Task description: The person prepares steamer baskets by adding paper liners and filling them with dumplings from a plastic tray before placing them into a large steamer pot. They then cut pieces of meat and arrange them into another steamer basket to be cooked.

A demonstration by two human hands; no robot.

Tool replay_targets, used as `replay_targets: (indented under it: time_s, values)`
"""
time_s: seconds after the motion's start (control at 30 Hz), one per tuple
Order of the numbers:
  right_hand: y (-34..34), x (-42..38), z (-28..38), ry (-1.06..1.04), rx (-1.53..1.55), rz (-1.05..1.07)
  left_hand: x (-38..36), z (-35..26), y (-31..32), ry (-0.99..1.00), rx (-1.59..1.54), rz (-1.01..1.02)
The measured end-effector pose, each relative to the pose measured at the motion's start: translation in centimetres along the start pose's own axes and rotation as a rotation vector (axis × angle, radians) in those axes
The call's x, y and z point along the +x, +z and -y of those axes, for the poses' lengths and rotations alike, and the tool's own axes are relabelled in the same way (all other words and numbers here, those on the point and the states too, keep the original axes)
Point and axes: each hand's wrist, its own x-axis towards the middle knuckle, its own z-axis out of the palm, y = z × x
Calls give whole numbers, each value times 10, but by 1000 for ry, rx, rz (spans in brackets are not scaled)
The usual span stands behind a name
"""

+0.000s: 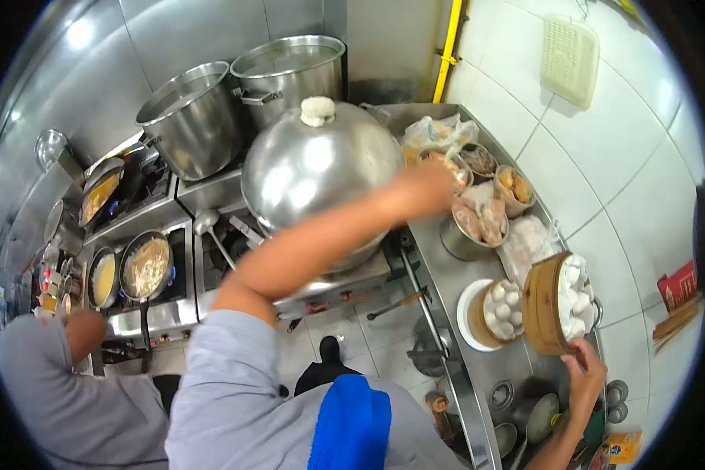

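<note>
My right hand (pixel 583 370) grips the lower rim of a bamboo steamer (pixel 542 305), which is tipped on its side so its white contents (pixel 573 301), perhaps buns on paper, face right. Beside it, a smaller bamboo steamer (pixel 492 317) of round white buns rests on a white plate (pixel 468 309). My left arm stretches across the view, and my left hand (pixel 431 188) is smeared by motion, its fingers unreadable. It hovers by a metal container (pixel 452 168) of pale food, close to a metal pot (pixel 464 241) with raw-looking meat pieces.
A large domed lid (pixel 321 164) covers a vessel on the stove, with two tall stockpots (pixel 188 117) behind. At left a co-worker (pixel 78 384) stands by frying pans (pixel 147 266) on burners. A sink area (pixel 525 399) holds cookware at lower right.
</note>
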Motion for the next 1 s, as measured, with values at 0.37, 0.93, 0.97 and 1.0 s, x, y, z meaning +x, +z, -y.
replay_targets:
  time_s: [0.37, 0.93, 0.97, 1.0]
  values:
    - [57, 33, 82, -5, 148, 21, 0, 194, -154, -104, 451, 284]
    - [87, 74, 125, -271, 122, 305, -17, 87, -290, 74, 359, 9]
    - [90, 78, 133, -274, 117, 318, -22, 85, -299, 124, 329, -41]
    - [95, 82, 141, -300, 126, 317, -18, 91, -306, 162, 402, -125]
